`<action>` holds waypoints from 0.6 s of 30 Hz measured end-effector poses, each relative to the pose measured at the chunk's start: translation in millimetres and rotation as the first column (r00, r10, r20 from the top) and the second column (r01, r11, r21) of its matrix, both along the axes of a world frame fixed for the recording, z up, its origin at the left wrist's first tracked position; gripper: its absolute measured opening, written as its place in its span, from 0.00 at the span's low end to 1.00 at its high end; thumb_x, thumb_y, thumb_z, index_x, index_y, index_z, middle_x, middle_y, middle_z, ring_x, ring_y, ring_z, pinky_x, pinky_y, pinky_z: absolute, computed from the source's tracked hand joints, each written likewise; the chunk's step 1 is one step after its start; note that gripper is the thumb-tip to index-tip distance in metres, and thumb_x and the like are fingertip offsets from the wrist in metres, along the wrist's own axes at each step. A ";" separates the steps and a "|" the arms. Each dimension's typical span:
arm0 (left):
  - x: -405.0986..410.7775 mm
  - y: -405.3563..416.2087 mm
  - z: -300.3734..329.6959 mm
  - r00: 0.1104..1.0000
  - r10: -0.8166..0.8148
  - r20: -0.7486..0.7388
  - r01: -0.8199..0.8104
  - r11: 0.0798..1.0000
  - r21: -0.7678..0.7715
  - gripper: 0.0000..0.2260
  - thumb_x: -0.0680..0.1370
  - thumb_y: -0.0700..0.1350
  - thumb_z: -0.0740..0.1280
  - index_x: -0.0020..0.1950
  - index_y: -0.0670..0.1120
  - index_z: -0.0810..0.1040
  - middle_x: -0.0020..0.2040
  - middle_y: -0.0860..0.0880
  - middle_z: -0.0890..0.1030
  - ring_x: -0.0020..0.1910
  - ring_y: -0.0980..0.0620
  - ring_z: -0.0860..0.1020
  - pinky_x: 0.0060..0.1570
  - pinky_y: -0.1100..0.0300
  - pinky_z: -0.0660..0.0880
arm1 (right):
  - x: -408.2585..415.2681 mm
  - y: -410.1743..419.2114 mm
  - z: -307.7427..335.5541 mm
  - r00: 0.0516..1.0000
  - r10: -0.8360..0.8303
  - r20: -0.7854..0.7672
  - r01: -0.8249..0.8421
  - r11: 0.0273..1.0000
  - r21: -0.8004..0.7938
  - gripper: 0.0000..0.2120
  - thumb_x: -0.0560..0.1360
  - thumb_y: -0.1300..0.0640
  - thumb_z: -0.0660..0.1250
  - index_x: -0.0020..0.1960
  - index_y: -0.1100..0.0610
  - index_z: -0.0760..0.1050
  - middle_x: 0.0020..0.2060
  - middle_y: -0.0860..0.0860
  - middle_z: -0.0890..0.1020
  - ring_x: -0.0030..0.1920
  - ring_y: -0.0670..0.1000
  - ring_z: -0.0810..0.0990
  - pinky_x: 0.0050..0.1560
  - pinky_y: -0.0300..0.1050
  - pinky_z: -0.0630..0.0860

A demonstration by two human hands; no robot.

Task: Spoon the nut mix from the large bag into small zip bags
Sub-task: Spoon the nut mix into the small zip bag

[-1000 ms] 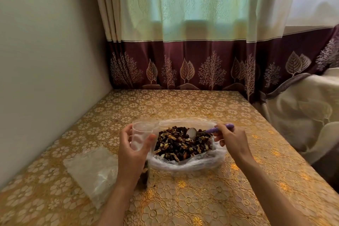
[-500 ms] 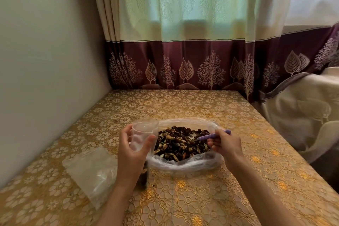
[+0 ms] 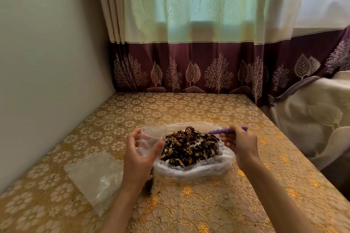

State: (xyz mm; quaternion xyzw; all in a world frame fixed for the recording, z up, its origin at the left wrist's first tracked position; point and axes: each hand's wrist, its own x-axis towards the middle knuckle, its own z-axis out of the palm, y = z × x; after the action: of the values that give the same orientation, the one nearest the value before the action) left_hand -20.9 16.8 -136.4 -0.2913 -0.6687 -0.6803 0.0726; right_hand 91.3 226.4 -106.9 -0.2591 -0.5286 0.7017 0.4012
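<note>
The large clear bag [image 3: 198, 169] lies open on the table with a heap of dark nut mix [image 3: 189, 145] in it. My left hand [image 3: 140, 159] holds a small clear zip bag [image 3: 150, 141] upright with its mouth open, just left of the heap. My right hand [image 3: 239, 143] grips a purple-handled spoon [image 3: 225, 130]. The spoon's bowl is raised at the far side of the heap with nuts piled on it. Some dark nuts show at the small bag's bottom below my left wrist.
A flat stack of clear zip bags [image 3: 94, 178] lies on the gold-patterned tablecloth [image 3: 189, 206] to the left. A wall runs along the left, a curtain [image 3: 189, 62] hangs behind the table, and a draped cloth [image 3: 312, 115] sits past the right edge.
The spoon dipped into the nut heap and has come up loaded at the far side. My right hand moved slightly down and then back. My left hand kept still.
</note>
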 end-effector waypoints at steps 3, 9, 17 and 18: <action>0.0 0.6 -0.2 1.000 -0.005 0.000 0.005 1.000 -0.010 0.27 0.64 0.55 0.71 0.60 0.51 0.66 0.51 0.56 0.75 0.44 0.72 0.76 0.38 0.76 0.72 | -1.3 -8.8 19.9 0.999 0.019 -0.050 -0.016 0.999 0.051 0.13 0.76 0.65 0.58 0.35 0.64 0.75 0.25 0.53 0.81 0.26 0.47 0.74 0.23 0.35 0.67; 0.1 0.4 -1.0 0.999 -0.026 0.039 0.026 1.000 -0.012 0.28 0.64 0.55 0.71 0.61 0.53 0.65 0.51 0.56 0.76 0.44 0.70 0.77 0.39 0.74 0.74 | -6.7 -37.3 57.1 0.977 0.194 -0.090 -0.175 0.966 0.189 0.12 0.76 0.65 0.57 0.36 0.66 0.74 0.32 0.59 0.84 0.26 0.46 0.72 0.23 0.35 0.66; 2.3 -0.2 0.7 0.995 -0.061 0.084 0.059 0.998 0.024 0.24 0.64 0.55 0.71 0.57 0.60 0.66 0.53 0.57 0.77 0.48 0.65 0.79 0.42 0.71 0.76 | -14.3 -79.1 67.8 0.958 0.287 0.017 -0.224 0.709 0.669 0.15 0.78 0.65 0.60 0.34 0.59 0.76 0.33 0.54 0.85 0.26 0.51 0.76 0.24 0.38 0.70; 2.7 -0.5 1.2 0.994 -0.064 0.091 0.061 0.998 0.034 0.23 0.64 0.55 0.71 0.56 0.61 0.67 0.53 0.57 0.78 0.48 0.65 0.79 0.43 0.71 0.76 | -13.9 -82.1 67.7 0.960 0.280 0.026 -0.214 0.666 0.714 0.15 0.78 0.65 0.61 0.35 0.57 0.77 0.33 0.54 0.85 0.26 0.56 0.76 0.23 0.44 0.72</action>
State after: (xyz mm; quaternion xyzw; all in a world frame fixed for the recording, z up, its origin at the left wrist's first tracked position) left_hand -18.2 16.3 -135.3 -0.2792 -0.6511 -0.7054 0.0248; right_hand 77.4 144.3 -39.2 0.0202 -0.7702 0.5016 0.3935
